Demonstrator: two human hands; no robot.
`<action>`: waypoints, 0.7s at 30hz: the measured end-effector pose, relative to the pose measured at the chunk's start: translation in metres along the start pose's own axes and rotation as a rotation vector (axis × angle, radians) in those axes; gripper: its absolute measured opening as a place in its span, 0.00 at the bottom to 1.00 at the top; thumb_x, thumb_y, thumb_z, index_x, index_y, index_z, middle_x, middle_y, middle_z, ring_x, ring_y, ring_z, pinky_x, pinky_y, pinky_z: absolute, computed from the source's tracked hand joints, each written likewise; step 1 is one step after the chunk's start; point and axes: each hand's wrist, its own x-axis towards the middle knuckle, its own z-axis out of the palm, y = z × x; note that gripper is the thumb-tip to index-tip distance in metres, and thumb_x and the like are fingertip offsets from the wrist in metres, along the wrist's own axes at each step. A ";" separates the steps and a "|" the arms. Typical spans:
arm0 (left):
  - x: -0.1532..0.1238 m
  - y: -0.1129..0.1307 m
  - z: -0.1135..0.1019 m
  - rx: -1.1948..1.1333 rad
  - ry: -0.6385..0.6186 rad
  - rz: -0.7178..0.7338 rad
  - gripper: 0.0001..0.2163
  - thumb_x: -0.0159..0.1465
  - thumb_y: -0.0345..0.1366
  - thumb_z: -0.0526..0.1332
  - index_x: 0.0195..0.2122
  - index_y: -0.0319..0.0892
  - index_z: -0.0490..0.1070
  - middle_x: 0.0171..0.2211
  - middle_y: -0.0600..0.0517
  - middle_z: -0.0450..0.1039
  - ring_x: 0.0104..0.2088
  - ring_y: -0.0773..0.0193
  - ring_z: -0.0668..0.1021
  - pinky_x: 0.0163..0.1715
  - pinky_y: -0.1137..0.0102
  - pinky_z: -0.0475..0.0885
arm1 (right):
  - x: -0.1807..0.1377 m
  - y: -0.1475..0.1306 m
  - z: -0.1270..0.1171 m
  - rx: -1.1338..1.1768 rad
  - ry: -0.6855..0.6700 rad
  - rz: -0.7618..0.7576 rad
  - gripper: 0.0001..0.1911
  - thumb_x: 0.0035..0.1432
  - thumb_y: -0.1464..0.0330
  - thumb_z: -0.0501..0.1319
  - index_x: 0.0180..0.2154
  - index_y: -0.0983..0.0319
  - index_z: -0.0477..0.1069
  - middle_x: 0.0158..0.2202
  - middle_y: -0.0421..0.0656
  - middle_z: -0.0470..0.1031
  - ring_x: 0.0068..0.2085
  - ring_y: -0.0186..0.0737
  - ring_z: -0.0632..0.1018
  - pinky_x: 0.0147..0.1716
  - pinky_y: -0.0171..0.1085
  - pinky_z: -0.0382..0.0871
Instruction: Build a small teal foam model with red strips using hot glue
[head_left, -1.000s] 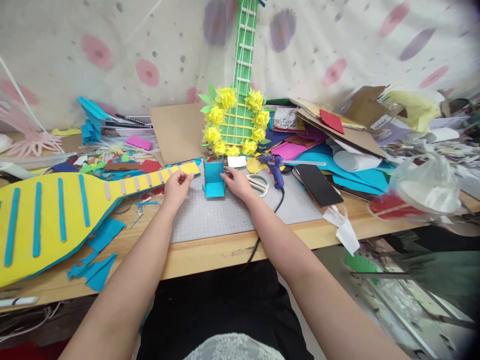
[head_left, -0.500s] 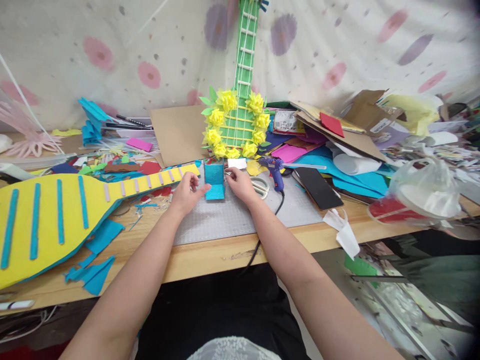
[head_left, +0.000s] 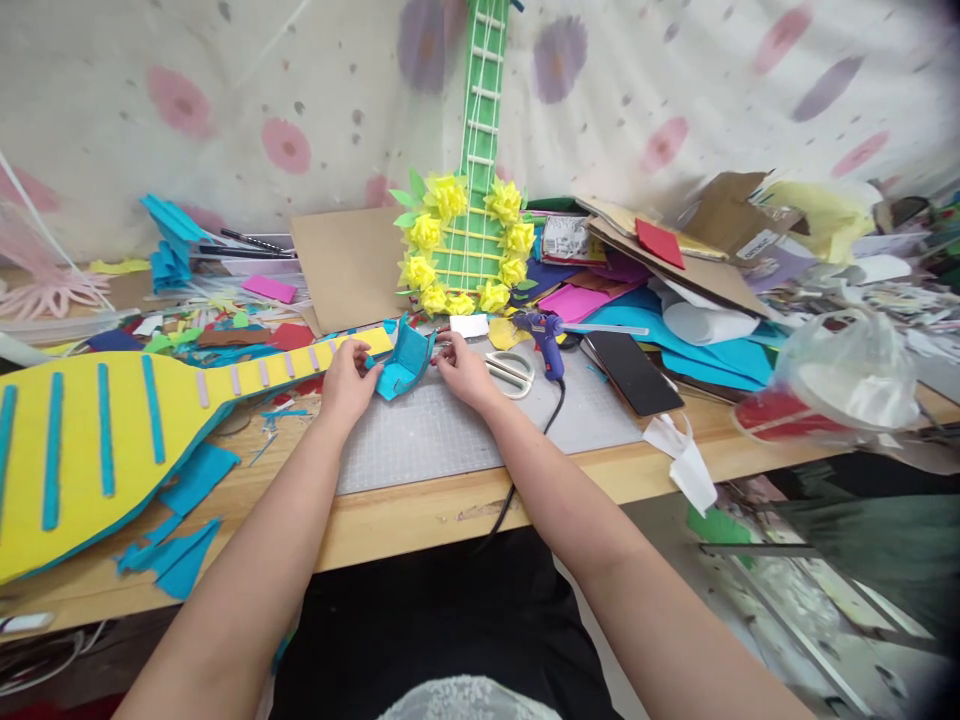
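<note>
Blue folded piece [head_left: 409, 358], tilted between the hands over the grey cutting mat [head_left: 442, 445]. Left hand [head_left: 352, 378]: thumb and fingers pinch its left edge. Right hand [head_left: 461, 370]: fingers bent close together at its right side; cannot tell whether they grip it or only touch.

Risks, as judged: the piece looks thin-walled, so a hard pinch or uneven pull could crease it or open a fold. If the right side is only touched, it could swing on the left grip. Any glue in the joints is too small to make out; a weak joint would part under twisting.

Around: yellow instrument-shaped board [head_left: 82, 440] to the left, its neck running just behind the left hand; a leftward knock could shift it. Green flowered instrument [head_left: 480, 235] stands behind, blocking reach that way. Scissors [head_left: 510, 373] near the right hand, glue gun [head_left: 551, 355] beyond. Its cord [head_left: 559, 405] passes under the right forearm and off the surface [head_left: 390, 525]; a snag could drag the gun. Phone [head_left: 634, 372] farther right.
</note>
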 end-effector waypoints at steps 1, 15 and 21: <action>0.000 0.001 0.000 0.001 -0.013 -0.006 0.14 0.51 0.32 0.62 0.40 0.42 0.65 0.34 0.52 0.69 0.32 0.66 0.72 0.32 0.70 0.68 | 0.001 0.000 -0.001 -0.003 0.012 0.009 0.18 0.55 0.71 0.52 0.50 0.61 0.62 0.35 0.41 0.75 0.34 0.36 0.74 0.37 0.36 0.66; 0.002 0.002 0.006 -0.117 0.106 -0.022 0.10 0.54 0.35 0.59 0.37 0.42 0.71 0.31 0.53 0.74 0.30 0.67 0.74 0.34 0.71 0.69 | 0.016 0.005 -0.032 -0.357 0.234 -0.027 0.17 0.54 0.73 0.54 0.47 0.64 0.68 0.49 0.51 0.69 0.51 0.45 0.68 0.51 0.43 0.60; 0.001 0.004 0.005 -0.125 0.112 -0.021 0.09 0.54 0.35 0.58 0.37 0.42 0.70 0.31 0.53 0.73 0.30 0.67 0.74 0.33 0.71 0.68 | 0.052 0.001 -0.046 -0.526 0.005 -0.048 0.19 0.62 0.67 0.50 0.52 0.64 0.66 0.50 0.51 0.72 0.51 0.46 0.71 0.49 0.42 0.62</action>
